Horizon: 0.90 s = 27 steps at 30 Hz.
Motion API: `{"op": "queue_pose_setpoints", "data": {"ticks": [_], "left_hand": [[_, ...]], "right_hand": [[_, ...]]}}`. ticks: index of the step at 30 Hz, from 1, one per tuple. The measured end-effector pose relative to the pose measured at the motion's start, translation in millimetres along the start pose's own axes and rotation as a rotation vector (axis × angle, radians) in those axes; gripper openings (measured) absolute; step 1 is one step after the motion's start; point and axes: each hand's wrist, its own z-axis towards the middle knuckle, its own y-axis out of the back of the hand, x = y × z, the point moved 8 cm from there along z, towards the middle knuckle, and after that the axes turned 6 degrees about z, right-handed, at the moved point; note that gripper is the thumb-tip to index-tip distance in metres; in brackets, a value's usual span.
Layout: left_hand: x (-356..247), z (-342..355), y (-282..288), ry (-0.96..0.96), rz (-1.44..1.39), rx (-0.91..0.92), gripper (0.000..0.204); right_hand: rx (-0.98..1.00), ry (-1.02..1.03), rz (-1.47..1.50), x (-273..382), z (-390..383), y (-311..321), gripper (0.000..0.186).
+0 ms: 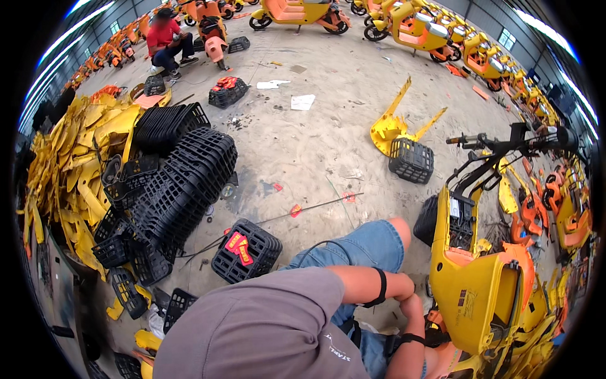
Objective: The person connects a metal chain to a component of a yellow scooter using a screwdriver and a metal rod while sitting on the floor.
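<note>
My left hand (pixel 402 288) is beside my bent knee, at the end of an arm with a black strap. My right hand (pixel 411 307) is close by it, its forearm rising from the lower edge with another black strap. The fingers of both are too small and folded from view to read, so I cannot tell what they hold. Just right of them stands a partly stripped yellow scooter (pixel 464 290), its front opened to show wiring and its handlebar (pixel 505 146) bare. Dark and red parts (pixel 435 325) sit low on the scooter near my hands.
A black crate (pixel 247 252) with red-and-yellow pieces on it is left of my knee. Stacked black crates (pixel 183 183) and a heap of yellow panels (pixel 76 170) lie farther left. A yellow fork-shaped panel (pixel 391 129) leans ahead. Another person (pixel 167 41) crouches far left by a scooter.
</note>
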Motion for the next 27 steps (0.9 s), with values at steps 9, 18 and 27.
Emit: {"op": "queue_pose_setpoints", "data": {"ticks": [9, 18, 27], "left_hand": [[5, -29, 9, -0.028, 0.016, -0.114, 0.034], [18, -7, -10, -0.034, -0.059, -0.178, 0.030], [3, -17, 17, -0.012, -0.169, -0.279, 0.024]], "right_hand": [[0.021, 0.047, -0.018, 6, 1, -7, 0.034], [0.081, -0.027, 0.086, -2, 10, -19, 0.035], [-0.098, 0.218, 0.185, -41, 29, -34, 0.035]]}}
